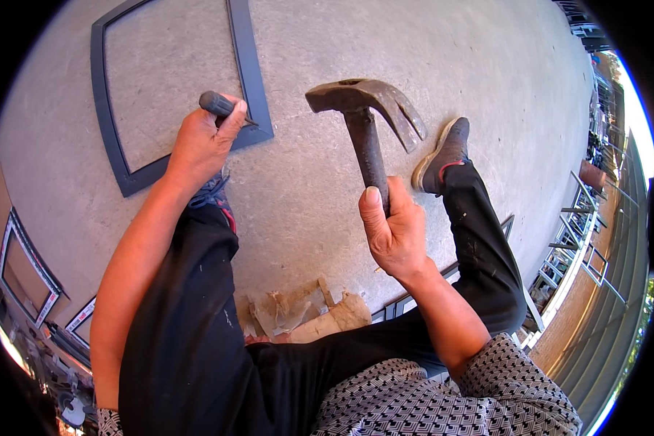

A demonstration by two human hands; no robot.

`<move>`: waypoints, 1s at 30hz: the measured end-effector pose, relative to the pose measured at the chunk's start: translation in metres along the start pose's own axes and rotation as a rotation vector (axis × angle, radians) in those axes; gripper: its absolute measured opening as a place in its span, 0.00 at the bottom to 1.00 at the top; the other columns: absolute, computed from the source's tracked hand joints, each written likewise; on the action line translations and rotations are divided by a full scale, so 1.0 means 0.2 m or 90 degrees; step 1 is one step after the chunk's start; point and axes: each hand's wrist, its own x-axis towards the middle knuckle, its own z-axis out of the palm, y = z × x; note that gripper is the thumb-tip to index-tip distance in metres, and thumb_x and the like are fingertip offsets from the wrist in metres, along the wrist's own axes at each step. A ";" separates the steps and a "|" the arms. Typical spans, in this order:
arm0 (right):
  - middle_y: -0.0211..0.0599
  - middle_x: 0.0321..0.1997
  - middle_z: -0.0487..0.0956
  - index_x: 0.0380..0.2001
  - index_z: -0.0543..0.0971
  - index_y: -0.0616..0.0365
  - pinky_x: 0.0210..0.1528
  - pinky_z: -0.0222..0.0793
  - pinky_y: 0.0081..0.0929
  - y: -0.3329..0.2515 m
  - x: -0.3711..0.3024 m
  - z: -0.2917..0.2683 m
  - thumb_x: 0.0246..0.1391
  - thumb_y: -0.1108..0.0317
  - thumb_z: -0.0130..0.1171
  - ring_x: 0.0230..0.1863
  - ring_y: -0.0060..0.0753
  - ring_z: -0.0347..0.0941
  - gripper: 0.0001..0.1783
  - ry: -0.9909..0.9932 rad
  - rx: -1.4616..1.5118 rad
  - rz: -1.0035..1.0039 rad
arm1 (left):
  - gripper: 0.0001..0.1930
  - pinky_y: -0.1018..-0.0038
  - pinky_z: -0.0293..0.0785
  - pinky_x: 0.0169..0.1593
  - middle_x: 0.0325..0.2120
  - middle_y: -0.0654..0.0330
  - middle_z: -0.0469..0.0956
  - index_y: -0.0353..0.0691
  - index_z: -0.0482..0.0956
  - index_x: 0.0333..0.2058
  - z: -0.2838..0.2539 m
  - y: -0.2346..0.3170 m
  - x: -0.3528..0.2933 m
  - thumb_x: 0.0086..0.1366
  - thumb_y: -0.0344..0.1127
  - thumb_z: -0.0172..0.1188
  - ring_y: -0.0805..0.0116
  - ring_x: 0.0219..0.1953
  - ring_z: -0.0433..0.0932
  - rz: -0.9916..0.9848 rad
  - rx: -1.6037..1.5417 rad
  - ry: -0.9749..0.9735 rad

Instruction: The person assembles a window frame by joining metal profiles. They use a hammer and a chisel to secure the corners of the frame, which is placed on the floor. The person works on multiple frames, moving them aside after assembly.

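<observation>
My right hand (397, 231) is wrapped round the shaft of a claw hammer (365, 138), raised with its worn metal head up and the claw to the right. In my left hand (205, 142) is a dark-handled screwdriver (217, 103). Its thin metal tip points down at the lower right corner of a dark grey metal frame (256, 109). The frame lies flat on the concrete floor, beyond my left foot. From this angle I cannot tell whether the tip touches the metal.
My black-trousered legs are spread, with a dark shoe (450, 149) at right. Torn cardboard (330, 320) lies between my legs. More frames (27, 265) rest at far left. Metal frames and bars (563, 251) are stacked along the right, beside corrugated sheeting (618, 291).
</observation>
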 end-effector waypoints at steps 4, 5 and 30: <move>0.38 0.19 0.74 0.39 0.75 0.60 0.26 0.70 0.35 -0.01 0.00 0.00 0.73 0.50 0.56 0.20 0.36 0.75 0.21 -0.016 0.013 0.014 | 0.18 0.74 0.74 0.39 0.28 0.66 0.73 0.36 0.79 0.44 0.01 -0.01 0.01 0.78 0.48 0.59 0.76 0.32 0.74 0.029 0.035 -0.010; 0.38 0.19 0.74 0.39 0.75 0.60 0.26 0.70 0.35 -0.01 0.00 0.00 0.73 0.50 0.56 0.20 0.36 0.75 0.21 -0.018 0.012 0.013 | 0.18 0.74 0.74 0.39 0.28 0.66 0.73 0.36 0.79 0.45 0.01 -0.01 0.01 0.78 0.48 0.59 0.76 0.32 0.74 0.032 0.039 -0.010; 0.35 0.20 0.73 0.39 0.74 0.60 0.26 0.68 0.32 -0.08 0.04 -0.01 0.73 0.52 0.57 0.20 0.30 0.71 0.19 -0.026 0.021 -0.014 | 0.17 0.65 0.75 0.43 0.27 0.57 0.77 0.40 0.78 0.37 0.04 0.08 0.01 0.77 0.50 0.57 0.60 0.32 0.78 0.047 0.137 -0.033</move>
